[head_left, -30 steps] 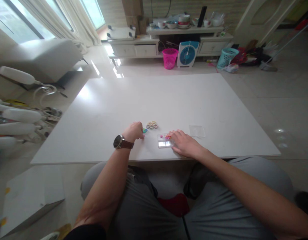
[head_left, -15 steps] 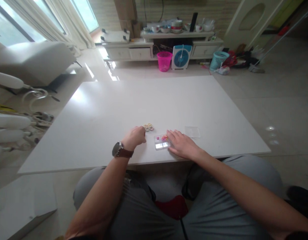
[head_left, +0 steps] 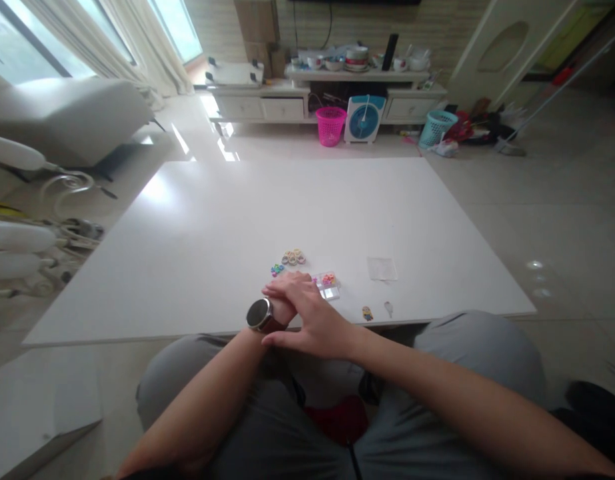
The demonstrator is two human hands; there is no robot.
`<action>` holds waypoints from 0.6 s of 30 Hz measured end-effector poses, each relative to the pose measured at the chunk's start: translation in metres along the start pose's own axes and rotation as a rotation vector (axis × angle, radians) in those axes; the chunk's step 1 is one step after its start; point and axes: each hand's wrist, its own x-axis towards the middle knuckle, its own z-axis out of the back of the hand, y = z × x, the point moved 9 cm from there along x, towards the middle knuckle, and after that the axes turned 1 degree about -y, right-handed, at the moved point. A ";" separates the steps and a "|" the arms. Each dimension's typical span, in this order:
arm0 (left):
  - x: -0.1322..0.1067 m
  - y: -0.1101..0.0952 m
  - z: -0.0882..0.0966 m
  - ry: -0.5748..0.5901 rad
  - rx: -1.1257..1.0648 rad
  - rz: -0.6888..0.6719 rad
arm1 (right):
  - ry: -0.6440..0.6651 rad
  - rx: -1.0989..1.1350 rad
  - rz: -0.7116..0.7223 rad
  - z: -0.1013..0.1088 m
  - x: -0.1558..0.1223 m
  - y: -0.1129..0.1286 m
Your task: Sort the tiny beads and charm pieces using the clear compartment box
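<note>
My right hand (head_left: 320,320) lies across the back of my left hand, fingers stretched out and thumb apart. Most of my left hand (head_left: 283,309) is covered and its fingers are hidden; a watch (head_left: 259,313) with a brown strap is on that wrist. Just beyond the hands is a clear compartment box (head_left: 330,293), partly hidden, with small pink and orange pieces (head_left: 328,279) inside. A small blue-green and purple cluster (head_left: 276,269) and several ring-shaped pieces (head_left: 293,257) lie beside it.
A clear flat lid (head_left: 382,269) lies on the white table (head_left: 212,233) to the right. Near the front edge are a small yellow-and-blue cartoon figure (head_left: 368,313) and a small pale, key-like piece (head_left: 388,309). Across the floor stand a pink basket (head_left: 330,127) and a blue fan (head_left: 364,120).
My right hand has left the box and moved left onto my left hand, which shifted slightly right and nearer. The blue-green cluster, cartoon figure and pale piece have come into view.
</note>
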 end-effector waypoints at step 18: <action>-0.030 -0.006 0.007 -0.092 0.135 0.012 | -0.066 0.088 -0.017 -0.011 0.002 -0.001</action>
